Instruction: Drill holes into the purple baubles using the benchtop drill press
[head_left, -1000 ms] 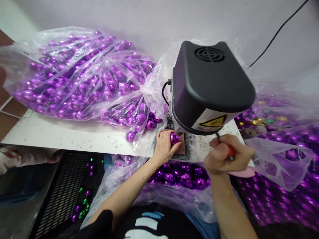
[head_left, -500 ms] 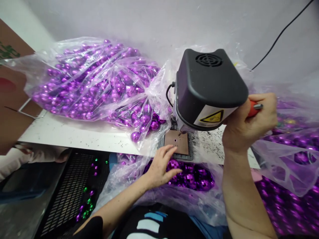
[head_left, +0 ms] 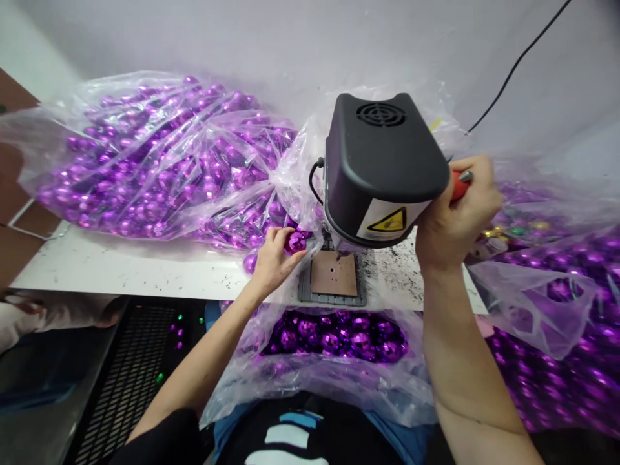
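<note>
My left hand (head_left: 276, 259) is at the mouth of a clear plastic bag (head_left: 283, 177) of shiny purple balls. Its fingers and thumb close round a faceted purple ball (head_left: 297, 241). My right hand (head_left: 460, 219) grips the red handle (head_left: 459, 187) on the right of a black-topped machine (head_left: 387, 155) that looks like a small drill press. Below its head lies a brown square plate (head_left: 334, 274) with a small hole, on a grey base (head_left: 361, 294). No ball sits on the plate.
An open plastic bag (head_left: 310, 374) of purple balls lies at my lap. More bagged purple balls (head_left: 542, 381) stand at the right. Dark shavings (head_left: 397, 258) litter the white table (head_left: 145, 265). A black crate (head_left: 121, 361) and another person's sleeve (head_left: 48, 313) are at the left.
My left hand has moved from the plate's near edge up and left to the bag's mouth, closing on a purple ball. My right hand stays on the handle. The whole view has shifted slightly.
</note>
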### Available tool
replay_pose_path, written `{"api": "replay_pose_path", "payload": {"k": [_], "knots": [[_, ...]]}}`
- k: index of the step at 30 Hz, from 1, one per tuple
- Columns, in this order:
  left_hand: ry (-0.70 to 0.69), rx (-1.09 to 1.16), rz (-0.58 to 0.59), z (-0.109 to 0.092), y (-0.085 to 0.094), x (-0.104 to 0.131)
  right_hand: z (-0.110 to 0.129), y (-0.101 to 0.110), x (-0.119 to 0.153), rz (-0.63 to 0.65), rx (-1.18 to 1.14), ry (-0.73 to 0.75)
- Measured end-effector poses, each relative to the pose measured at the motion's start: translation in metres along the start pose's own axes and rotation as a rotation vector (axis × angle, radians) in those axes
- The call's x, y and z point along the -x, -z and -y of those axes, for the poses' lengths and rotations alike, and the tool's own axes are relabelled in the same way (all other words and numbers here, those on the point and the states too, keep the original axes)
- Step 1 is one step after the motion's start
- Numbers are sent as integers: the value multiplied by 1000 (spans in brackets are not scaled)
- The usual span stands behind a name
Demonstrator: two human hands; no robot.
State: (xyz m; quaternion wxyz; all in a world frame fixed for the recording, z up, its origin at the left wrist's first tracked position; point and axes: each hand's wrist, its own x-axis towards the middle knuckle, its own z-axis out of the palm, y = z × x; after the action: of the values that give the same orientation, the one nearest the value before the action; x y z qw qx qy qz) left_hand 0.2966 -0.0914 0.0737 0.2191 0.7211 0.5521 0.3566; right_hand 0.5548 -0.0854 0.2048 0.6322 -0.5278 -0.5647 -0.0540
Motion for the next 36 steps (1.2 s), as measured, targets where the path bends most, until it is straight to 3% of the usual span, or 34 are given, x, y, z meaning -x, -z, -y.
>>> {"api": "replay_pose_path", "payload": {"k": [4, 6, 9, 14, 19, 24, 29, 36], "knots": [[371, 800, 249, -21, 8, 26, -3, -7, -6, -13, 5, -20], [482, 1015, 343, -26, 3, 36, -4, -8, -7, -28, 16, -22], [538, 1144, 373, -25, -10, 43, -4, -7, -6, -24, 14, -21], [500, 902, 335, -18, -31, 39, -2, -6, -5, 2, -17, -19], [164, 374, 109, -15, -50, 32, -2, -7, -4, -14, -24, -23], [-114, 39, 103, -21, -65, 32, -2, -7, -4, -18, -33, -28], [-97, -117, 71, -30, -76, 32, -2, -7, -4, -12, -47, -37], [-37, -93, 48, -37, -96, 25, -1, -7, -2, -22, -49, -57]]}}
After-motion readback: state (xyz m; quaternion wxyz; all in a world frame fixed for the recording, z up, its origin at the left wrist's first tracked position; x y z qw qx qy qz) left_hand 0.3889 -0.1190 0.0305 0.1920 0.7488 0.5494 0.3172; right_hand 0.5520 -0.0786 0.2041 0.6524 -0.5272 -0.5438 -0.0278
